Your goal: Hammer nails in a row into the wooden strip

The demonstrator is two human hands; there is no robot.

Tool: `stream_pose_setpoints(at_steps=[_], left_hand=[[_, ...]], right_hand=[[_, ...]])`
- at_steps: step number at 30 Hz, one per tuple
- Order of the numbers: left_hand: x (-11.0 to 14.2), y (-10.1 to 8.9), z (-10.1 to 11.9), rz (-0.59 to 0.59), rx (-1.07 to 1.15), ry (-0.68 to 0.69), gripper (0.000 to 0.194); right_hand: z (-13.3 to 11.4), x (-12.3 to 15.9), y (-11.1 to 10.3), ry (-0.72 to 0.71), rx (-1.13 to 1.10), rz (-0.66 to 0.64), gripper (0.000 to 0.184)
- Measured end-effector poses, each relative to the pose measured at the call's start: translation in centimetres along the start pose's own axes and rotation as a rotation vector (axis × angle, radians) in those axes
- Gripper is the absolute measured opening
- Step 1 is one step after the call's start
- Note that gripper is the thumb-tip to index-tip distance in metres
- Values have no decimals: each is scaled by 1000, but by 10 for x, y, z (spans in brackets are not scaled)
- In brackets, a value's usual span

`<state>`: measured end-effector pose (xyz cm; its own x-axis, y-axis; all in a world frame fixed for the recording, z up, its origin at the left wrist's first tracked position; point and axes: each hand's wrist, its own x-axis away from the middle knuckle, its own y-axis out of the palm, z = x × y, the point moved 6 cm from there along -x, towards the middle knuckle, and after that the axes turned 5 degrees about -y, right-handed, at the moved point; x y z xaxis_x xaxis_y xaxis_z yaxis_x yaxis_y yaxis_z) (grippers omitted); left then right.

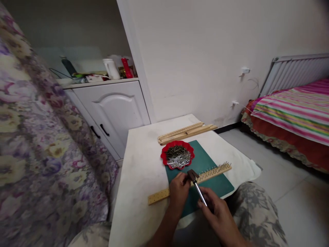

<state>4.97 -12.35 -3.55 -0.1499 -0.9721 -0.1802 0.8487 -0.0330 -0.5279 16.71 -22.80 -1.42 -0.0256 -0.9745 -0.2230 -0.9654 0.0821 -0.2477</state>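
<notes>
My right hand [216, 209] is wrapped round the handle of a hammer [200, 195], whose dark head is over a wooden strip [158, 196]. On that strip, just left of the hammer head, the fingers of my left hand [179, 188] are pinched together; what they hold, if anything, is hidden. Several nails [216, 170] stick up from the strip's right part, some tilted. Rows of small holes show at its left end. Beneath the strip lies a green mat [205, 157]. A red scalloped bowl [163, 158] full of loose nails [179, 157] stands at the mat's far left corner.
More wooden strips [187, 133] lie at the far side of the white table [138, 164]. A white cabinet [115, 113] and a floral curtain [77, 171] are on the left. At right is a bed [295, 109] with a striped cover.
</notes>
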Motion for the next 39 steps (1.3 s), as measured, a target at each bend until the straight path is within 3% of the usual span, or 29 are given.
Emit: stream_pose_setpoints(at_steps=[10, 17, 21, 26, 39], left_hand=[[-1, -9, 6, -45, 19, 74, 11], [-37, -41, 9, 126, -301, 80, 15], [-59, -36, 6, 102, -579, 37, 12], [-68, -29, 2, 48, -747, -74, 13], [-59, -38, 1, 101, -703, -30, 14]], right_hand=[[10, 16, -16, 82, -112, 106, 32], [16, 19, -25, 102, -243, 161, 32], [22, 18, -26, 102, -246, 155, 30], [23, 17, -26, 106, -274, 158, 29], [8, 15, -25, 106, -319, 208, 30]])
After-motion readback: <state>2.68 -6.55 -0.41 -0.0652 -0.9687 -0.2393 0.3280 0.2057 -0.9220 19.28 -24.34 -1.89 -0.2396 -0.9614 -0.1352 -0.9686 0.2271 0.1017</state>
